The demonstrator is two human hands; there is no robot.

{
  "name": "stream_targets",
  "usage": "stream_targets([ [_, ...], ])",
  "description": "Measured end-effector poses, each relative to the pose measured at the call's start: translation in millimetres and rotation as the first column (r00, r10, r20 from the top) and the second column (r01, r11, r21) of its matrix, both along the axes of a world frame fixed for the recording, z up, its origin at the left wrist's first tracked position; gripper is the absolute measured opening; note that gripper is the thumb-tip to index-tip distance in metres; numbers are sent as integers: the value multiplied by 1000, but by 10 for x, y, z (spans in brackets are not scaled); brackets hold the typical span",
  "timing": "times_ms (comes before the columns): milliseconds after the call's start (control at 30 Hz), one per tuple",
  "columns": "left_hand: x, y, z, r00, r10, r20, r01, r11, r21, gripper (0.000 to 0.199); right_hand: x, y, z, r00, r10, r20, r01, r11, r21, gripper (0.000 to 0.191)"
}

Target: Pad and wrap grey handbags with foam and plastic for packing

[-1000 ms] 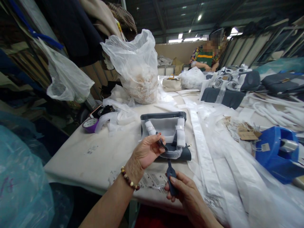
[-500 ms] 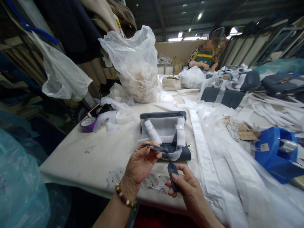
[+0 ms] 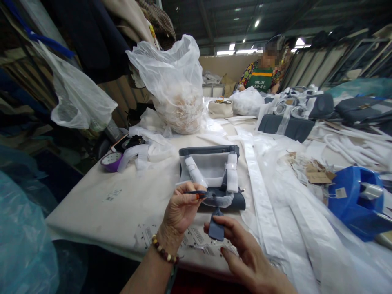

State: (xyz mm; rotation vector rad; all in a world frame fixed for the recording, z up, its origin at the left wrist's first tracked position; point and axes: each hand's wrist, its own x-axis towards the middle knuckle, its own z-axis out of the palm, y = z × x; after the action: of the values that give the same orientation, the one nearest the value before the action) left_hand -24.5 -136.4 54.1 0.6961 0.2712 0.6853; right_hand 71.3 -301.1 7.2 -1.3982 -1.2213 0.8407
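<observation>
Landmark: the dark blue-grey handbag (image 3: 211,150), lying on the cream cloth-covered desk (image 3: 122,216) with white wrapping on its straps. Behind it, to its left, stands a translucent white plastic sack (image 3: 174,71) holding crumpled tan and white scraps (image 3: 183,107). To its right, a blue plastic holder (image 3: 342,208) contains a shiny silvery piece (image 3: 371,190).

Your left hand (image 3: 182,206) is raised at the handbag's near left side, wrist wearing a beaded bracelet (image 3: 163,250); thumb and fingers pinch a thin dark strap (image 3: 193,192). Your right hand (image 3: 245,249) reaches in from the handbag's near right, thumb spread well away from the index finger. The flat dark-blue tag (image 3: 216,232) hangs just in front of the handbag, index finger across its upper part; cannot tell whether your right fingers grip it.
</observation>
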Motion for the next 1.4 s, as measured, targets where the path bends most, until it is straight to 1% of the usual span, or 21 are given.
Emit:
stream_targets([
  [67,30,10,23,1000,-14,13,13,1000,21,13,23,67,-15,995,-56,86,50,996,70,32],
  [133,60,11,48,999,-28,23,27,998,56,13,24,143,-19,967,-171,190,140,976,166,25],
  [233,67,-20,56,999,-35,0,35,989,145,12,3,215,36,870,-403,284,290,884,367,23],
  [300,32,-64,30,997,0,-82,22,964,265,13,-14,227,107,813,-495,308,329,826,457,24],
  [333,3,-92,9,989,38,-140,13,939,342,12,-21,227,144,797,-502,336,314,820,479,24],
  [367,-32,-122,-14,976,88,-201,7,903,429,12,-27,226,178,786,-485,383,274,829,487,25],
  [400,-69,-154,-37,955,153,-255,0,857,516,11,-31,227,206,769,-464,441,224,840,494,27],
  [467,-140,-216,-78,907,291,-305,-16,748,664,9,-36,238,236,696,-448,561,131,848,514,30],
  [500,-170,-244,-94,887,348,-304,-28,698,716,8,-38,248,237,650,-459,606,104,843,527,29],
  [567,-212,-289,-115,853,436,-286,-61,628,776,7,-45,272,221,569,-496,656,76,826,558,25],
  [633,-235,-321,-127,812,519,-268,-94,568,817,7,-55,294,198,533,-515,671,71,818,571,22],
  [700,-247,-349,-139,762,599,-245,-103,486,868,9,-70,309,185,525,-524,671,79,815,574,20],
  [767,-257,-381,-158,735,645,-210,-99,408,907,12,-88,320,185,529,-523,668,97,820,564,20],
  [867,-271,-445,-204,718,681,-144,-117,322,939,17,-120,337,191,527,-532,663,135,822,553,19],
  [933,-277,-495,-242,688,718,-104,-135,267,954,20,-143,350,190,516,-548,658,158,816,556,18],
  [1000,-280,-545,-275,659,746,-96,-138,246,959,21,-166,360,181,509,-570,645,175,802,570,18],
  [1100,-283,-601,-303,646,756,-105,-130,245,961,19,-193,365,157,517,-595,616,202,783,588,19],
  [1167,-288,-618,-303,660,749,-66,-130,200,971,18,-204,362,134,520,-604,604,203,774,600,20],
  [1267,-303,-622,-285,671,742,-7,-107,106,989,18,-207,358,96,518,-605,605,188,770,609,19],
  [1333,-313,-627,-273,659,752,-3,-72,67,995,19,-203,363,78,514,-605,608,181,769,613,19],
  [1400,-320,-644,-272,641,768,-9,-48,51,998,19,-202,374,70,503,-611,611,174,764,621,18],
])
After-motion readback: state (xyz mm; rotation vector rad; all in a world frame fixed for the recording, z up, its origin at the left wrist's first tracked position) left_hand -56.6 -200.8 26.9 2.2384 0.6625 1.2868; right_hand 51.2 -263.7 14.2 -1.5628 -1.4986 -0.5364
